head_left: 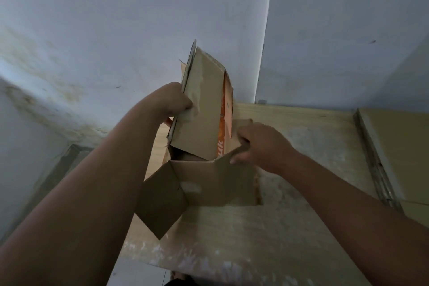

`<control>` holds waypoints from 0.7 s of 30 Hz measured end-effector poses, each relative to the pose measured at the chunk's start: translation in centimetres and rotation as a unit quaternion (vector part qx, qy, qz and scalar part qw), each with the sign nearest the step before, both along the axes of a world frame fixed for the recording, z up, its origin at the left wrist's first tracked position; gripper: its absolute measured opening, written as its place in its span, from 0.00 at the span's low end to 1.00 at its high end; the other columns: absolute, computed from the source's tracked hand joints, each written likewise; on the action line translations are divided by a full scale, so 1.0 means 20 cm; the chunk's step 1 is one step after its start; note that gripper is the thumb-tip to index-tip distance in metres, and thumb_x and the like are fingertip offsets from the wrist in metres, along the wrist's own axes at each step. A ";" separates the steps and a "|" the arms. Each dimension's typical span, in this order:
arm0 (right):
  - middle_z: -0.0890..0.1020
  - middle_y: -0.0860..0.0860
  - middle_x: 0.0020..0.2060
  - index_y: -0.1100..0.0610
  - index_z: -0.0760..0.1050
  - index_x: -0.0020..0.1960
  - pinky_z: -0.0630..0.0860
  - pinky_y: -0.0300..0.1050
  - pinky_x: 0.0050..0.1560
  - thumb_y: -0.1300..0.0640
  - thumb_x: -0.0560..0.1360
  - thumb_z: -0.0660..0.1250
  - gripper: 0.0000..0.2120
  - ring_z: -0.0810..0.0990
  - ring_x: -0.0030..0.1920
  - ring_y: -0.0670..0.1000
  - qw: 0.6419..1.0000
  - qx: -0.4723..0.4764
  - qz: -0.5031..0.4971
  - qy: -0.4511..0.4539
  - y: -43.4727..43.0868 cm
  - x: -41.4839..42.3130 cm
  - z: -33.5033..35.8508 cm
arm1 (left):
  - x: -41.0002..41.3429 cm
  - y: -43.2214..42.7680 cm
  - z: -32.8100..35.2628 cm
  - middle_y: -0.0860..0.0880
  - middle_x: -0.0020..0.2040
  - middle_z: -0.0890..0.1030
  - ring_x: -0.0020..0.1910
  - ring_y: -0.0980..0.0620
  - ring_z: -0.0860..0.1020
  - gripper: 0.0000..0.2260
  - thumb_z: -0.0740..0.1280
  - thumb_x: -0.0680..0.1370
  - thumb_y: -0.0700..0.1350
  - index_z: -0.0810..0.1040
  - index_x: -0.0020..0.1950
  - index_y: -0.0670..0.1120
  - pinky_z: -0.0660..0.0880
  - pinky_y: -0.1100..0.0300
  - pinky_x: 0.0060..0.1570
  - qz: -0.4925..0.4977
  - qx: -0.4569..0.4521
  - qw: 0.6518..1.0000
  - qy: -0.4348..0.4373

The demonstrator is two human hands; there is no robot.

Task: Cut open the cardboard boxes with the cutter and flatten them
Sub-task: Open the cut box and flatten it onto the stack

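Two bare forearms reach in from the bottom edge, the left forearm across the lower left and the right forearm from the lower right. Between them the cardboard box stands opened on the pale wooden surface, its plain brown inside facing the camera. The left grip is clamped round the left edge of the tall upright panel, which shows a strip of orange print along its right side. The right grip pinches the top edge of the near wall at its right corner. A loose side flap hangs off the surface's left edge. A flat tan sheet lies at the far right. A stained white wall rises behind.
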State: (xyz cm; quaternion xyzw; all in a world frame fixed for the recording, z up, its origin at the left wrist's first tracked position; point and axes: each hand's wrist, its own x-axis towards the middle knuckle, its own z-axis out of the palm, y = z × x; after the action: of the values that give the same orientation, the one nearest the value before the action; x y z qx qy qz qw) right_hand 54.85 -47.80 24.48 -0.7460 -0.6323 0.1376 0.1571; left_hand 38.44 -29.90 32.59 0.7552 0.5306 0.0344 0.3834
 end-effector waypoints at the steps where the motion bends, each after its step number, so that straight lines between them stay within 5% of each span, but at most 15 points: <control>1: 0.72 0.43 0.34 0.49 0.67 0.37 0.64 0.43 0.35 0.39 0.65 0.78 0.22 0.68 0.36 0.46 0.999 -0.029 -0.013 0.031 -0.03 0.01 0.00 | 0.01 0.00 -0.01 0.39 0.60 0.78 0.50 0.38 0.80 0.14 0.64 0.81 0.38 0.73 0.67 0.40 0.79 0.49 0.32 0.004 0.005 1.000 -0.001; 6: 0.71 0.48 0.29 0.52 0.66 0.34 0.63 0.43 0.33 0.45 0.77 0.69 0.19 0.68 0.30 0.47 0.989 -0.034 -0.042 0.135 -0.19 -0.07 -0.10 | 0.14 -0.01 -0.02 0.35 0.60 0.78 0.52 0.33 0.81 0.13 0.63 0.80 0.33 0.74 0.65 0.37 0.83 0.39 0.39 0.016 0.010 1.000 0.013; 12: 0.65 0.46 0.26 0.52 0.60 0.30 0.58 0.38 0.30 0.54 0.79 0.64 0.21 0.64 0.26 0.45 0.978 0.019 -0.149 0.144 -0.16 -0.21 -0.13 | 0.28 0.06 -0.04 0.32 0.60 0.77 0.51 0.31 0.81 0.14 0.61 0.82 0.35 0.71 0.67 0.36 0.82 0.43 0.28 0.007 0.006 0.999 0.044; 17: 0.66 0.48 0.28 0.53 0.61 0.31 0.62 0.40 0.28 0.57 0.79 0.62 0.19 0.65 0.27 0.46 0.971 -0.046 -0.185 0.142 -0.14 -0.18 -0.20 | 0.28 0.06 -0.33 0.28 0.57 0.79 0.46 0.32 0.83 0.12 0.61 0.83 0.34 0.72 0.64 0.30 0.83 0.35 0.42 -0.001 -0.044 0.994 0.100; 19: 0.67 0.50 0.27 0.54 0.62 0.30 0.74 0.46 0.39 0.58 0.78 0.61 0.19 0.67 0.28 0.47 0.970 -0.076 -0.189 0.132 -0.17 -0.16 -0.27 | 0.23 0.03 -0.55 0.33 0.56 0.80 0.42 0.36 0.82 0.09 0.64 0.82 0.38 0.74 0.60 0.35 0.84 0.40 0.39 0.005 -0.029 0.996 0.089; 21: 0.69 0.50 0.28 0.54 0.64 0.30 0.76 0.48 0.45 0.58 0.79 0.62 0.19 0.69 0.29 0.48 0.967 -0.093 -0.195 0.131 -0.20 -0.15 -0.34 | 0.18 -0.02 -0.75 0.39 0.59 0.79 0.48 0.41 0.80 0.15 0.69 0.81 0.47 0.72 0.63 0.41 0.83 0.43 0.46 0.002 0.011 0.997 0.072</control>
State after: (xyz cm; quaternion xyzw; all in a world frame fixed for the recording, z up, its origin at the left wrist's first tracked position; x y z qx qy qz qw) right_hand 51.94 -51.72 17.76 -0.8419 -0.4325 0.2591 0.1925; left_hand 42.12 -30.34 17.59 0.7590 0.5574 -0.0134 0.3362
